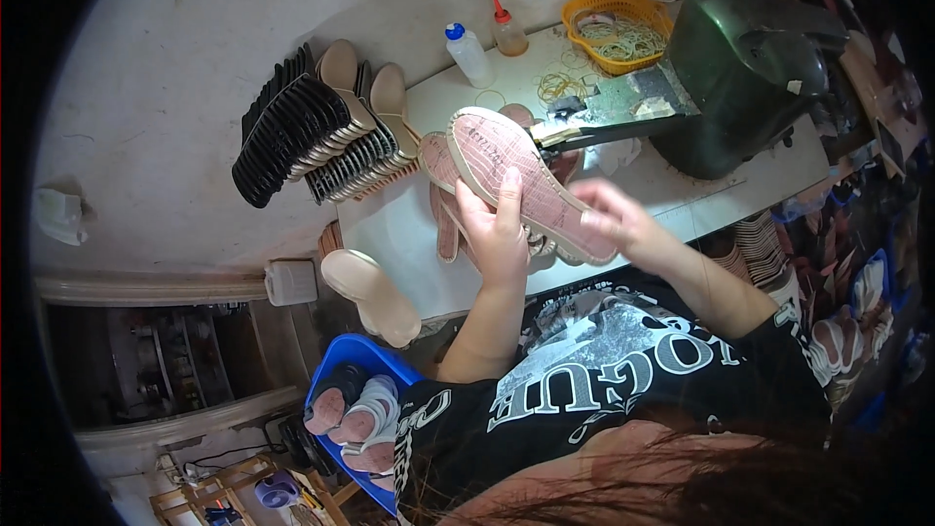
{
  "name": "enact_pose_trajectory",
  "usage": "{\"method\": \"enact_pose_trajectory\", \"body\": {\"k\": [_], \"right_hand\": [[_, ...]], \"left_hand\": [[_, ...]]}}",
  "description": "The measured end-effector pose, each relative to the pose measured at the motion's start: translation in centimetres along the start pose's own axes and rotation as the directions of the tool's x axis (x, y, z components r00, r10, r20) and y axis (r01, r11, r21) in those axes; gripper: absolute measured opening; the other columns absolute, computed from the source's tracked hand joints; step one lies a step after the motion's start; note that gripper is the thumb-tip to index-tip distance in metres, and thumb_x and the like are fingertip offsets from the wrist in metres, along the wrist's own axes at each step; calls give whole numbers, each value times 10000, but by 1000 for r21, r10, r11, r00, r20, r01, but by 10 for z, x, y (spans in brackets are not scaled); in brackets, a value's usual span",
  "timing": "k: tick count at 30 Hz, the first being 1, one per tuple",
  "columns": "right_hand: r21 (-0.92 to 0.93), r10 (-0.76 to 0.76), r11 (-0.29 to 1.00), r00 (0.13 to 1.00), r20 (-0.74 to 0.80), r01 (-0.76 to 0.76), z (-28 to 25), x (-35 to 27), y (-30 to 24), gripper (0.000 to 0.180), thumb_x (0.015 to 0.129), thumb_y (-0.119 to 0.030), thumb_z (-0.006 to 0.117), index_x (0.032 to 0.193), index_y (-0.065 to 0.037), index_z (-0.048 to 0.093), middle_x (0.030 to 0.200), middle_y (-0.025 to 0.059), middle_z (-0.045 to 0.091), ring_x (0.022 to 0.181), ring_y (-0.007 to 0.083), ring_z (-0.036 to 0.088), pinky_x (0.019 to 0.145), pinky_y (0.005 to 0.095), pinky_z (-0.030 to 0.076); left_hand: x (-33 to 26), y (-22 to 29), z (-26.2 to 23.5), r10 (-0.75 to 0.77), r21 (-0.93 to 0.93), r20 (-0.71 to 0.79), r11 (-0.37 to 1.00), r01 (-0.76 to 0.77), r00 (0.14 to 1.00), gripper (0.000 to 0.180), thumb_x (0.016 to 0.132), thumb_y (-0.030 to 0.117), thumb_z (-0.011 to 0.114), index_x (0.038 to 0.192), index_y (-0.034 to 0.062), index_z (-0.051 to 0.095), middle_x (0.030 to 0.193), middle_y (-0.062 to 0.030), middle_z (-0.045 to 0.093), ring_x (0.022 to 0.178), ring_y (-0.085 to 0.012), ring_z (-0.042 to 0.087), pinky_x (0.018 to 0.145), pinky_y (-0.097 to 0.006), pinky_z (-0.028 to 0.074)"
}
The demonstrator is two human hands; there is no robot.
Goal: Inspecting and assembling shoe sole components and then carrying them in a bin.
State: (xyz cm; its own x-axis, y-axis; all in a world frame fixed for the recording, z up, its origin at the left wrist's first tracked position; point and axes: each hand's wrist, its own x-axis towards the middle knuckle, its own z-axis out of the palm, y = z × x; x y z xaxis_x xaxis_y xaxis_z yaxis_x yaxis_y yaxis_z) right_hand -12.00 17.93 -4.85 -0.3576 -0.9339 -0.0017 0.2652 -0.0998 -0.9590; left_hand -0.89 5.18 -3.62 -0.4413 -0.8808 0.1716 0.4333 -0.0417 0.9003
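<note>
Okay, pale wall (195, 88) fills the far left of the room, scuffed. White table (390, 234) runs left to right against it, cluttered on its far side. Dark green machine (730, 58) stands at the table's right, its arm reaching left toward the middle. Dark-edged stacked soles (282, 127) lean at the table's far left; blue bin (375, 351) with pink-soled footwear sits near left, below table height. Orange basket (633, 67), far side, left of the machine's body, holds a tangle of pale bands.

Pink sole (545, 185), checked face up with dark marks and a pale rim, is held above the table's middle, at the tip of the machine's arm; contact with the arm can't be told. Long axis runs diagonally: broad rounded end points far left, narrower end near right. Second pink sole (438, 161) shows beneath its left edge, more lie on the table.

Left hand (497, 224) clamps the sole at mid-length, thumb flat on the face, other fingers mostly hidden. Right hand (633, 224) is at the narrower end, blurred; can't tell if its fingers pinch. White bottle (471, 60), blue-capped, and smaller red-tipped bottle (509, 36) stand on the far side.
</note>
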Motion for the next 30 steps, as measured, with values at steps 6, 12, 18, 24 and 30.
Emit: {"method": "enact_pose_trajectory", "body": {"k": [6, 12, 18, 24, 30], "right_hand": [[166, 346, 920, 935, 73, -354, -2, -33, -3, 294, 988, -281, 481, 1087, -15, 554, 802, 26, 616, 549, 44, 577, 455, 151, 451], [86, 242, 969, 962, -127, -233, -14, -6, 2, 287, 955, -269, 543, 956, 6, 625, 690, 7, 620, 443, 19, 487, 375, 154, 335], [87, 94, 992, 994, -59, -88, -8, 54, -1, 226, 939, -238, 566, 850, -40, 628, 644, -31, 579, 455, 9, 461, 403, 154, 315], [-9, 236, 971, 957, 169, -238, 62, 35, -15, 238, 967, -259, 525, 1006, -40, 609, 693, -19, 580, 487, 44, 503, 405, 173, 351], [-914, -59, 345, 977, 205, 213, 74, 59, 45, 656, 888, -382, 592, 1346, 36, 378, 672, 198, 606, 641, 339, 635, 638, 421, 510]], "left_hand": [[47, -50, -20, -199, 265, -3, 945, 192, 980, 356, 874, 208, 639, 1111, -45, 559, 1073, -105, 500, 977, -190, 516, 875, -316, 429], [91, -79, -9, -7, 487, 0, 873, 6, 1000, 358, 795, 302, 714, 921, -28, 654, 1045, -127, 505, 977, -223, 509, 874, -340, 420], [151, -83, -48, -212, 653, -54, 732, 195, 976, 624, 832, 552, 608, 648, -44, 611, 630, -144, 599, 683, -290, 612, 713, -383, 466], [58, 3, -166, 395, 945, -123, 326, -14, 910, 611, 880, 487, 573, 1199, -31, 518, 1250, -228, 478, 1179, -392, 436, 1009, -473, 329], [-48, 18, -239, -109, 760, -566, -453, 466, 817, 721, 829, 424, 645, 1310, -65, 421, 1375, -279, 376, 1260, -408, 389, 1013, -485, 355]]}}
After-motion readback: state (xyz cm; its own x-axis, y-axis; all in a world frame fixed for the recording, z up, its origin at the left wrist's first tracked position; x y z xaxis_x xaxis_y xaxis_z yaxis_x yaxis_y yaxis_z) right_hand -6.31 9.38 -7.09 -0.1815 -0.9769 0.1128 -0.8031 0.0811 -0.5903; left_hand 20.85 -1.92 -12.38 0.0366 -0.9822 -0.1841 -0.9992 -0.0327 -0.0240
